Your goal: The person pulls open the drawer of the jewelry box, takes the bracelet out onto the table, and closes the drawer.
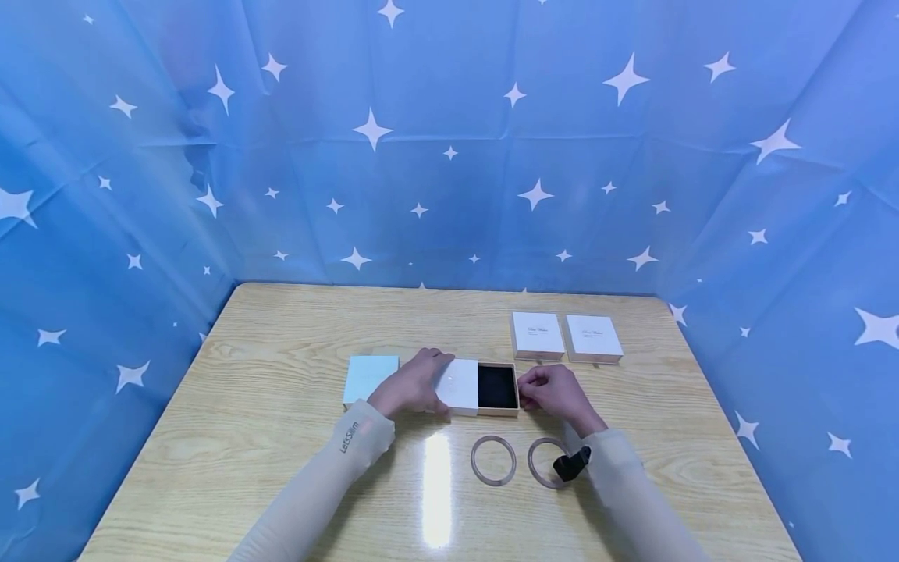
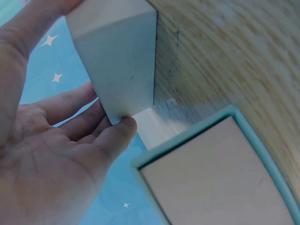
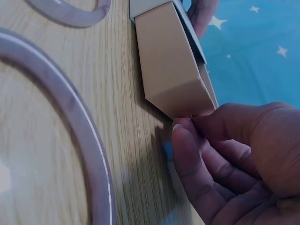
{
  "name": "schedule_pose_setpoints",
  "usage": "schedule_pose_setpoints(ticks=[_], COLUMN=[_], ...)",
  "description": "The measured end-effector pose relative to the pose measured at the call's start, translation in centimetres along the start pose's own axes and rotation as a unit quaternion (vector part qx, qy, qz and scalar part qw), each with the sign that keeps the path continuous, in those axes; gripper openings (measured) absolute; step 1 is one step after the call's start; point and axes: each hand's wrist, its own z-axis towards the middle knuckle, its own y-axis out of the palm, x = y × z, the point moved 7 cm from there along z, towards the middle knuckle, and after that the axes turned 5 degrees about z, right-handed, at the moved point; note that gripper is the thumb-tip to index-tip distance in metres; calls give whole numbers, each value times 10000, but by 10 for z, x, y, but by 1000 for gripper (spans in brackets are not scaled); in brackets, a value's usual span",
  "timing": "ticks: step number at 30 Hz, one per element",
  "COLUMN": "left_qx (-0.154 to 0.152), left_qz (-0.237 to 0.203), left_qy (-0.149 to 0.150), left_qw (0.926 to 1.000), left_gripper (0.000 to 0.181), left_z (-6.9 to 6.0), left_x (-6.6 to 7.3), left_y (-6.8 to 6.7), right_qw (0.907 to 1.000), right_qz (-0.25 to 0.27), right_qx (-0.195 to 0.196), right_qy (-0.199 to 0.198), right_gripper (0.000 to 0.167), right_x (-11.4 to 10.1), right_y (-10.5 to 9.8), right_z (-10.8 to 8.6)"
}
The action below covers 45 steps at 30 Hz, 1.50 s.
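Note:
Near the middle of the table in the head view, a white box sleeve (image 1: 460,386) lies with a tan drawer (image 1: 498,412) slid partly out of its right side, its inside lined in black. My left hand (image 1: 416,381) grips the sleeve between thumb and fingers. At the drawer's outer end, my right hand (image 1: 556,392) pinches with thumb and forefinger; in the right wrist view these fingertips meet at the drawer's end wall (image 3: 183,101). Two pale purplish bangles lie toward the person: a left bangle (image 1: 474,460) and a right bangle (image 1: 531,462), partly covered by the right wrist.
A light turquoise box (image 1: 368,375) lies left of the sleeve, partly behind the left hand. Two white-topped boxes with small print, a left one (image 1: 538,334) and a right one (image 1: 594,337), stand side by side farther back. Blue star-patterned cloth (image 1: 449,195) surrounds the table.

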Motion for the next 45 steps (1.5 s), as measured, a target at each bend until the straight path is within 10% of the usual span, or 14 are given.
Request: schedule_pose_setpoints(ticks=[45], left_qx=[84], left_qz=[-93], left_qy=[93], left_qw=[9999], left_gripper=[109], left_z=[0], left_x=[0], left_y=[0], right_qw=[9996], right_qz=[160], right_qx=[-191], right_qy=[-120], right_gripper=[10], right_x=[-18], right_y=[39], right_z=[7])
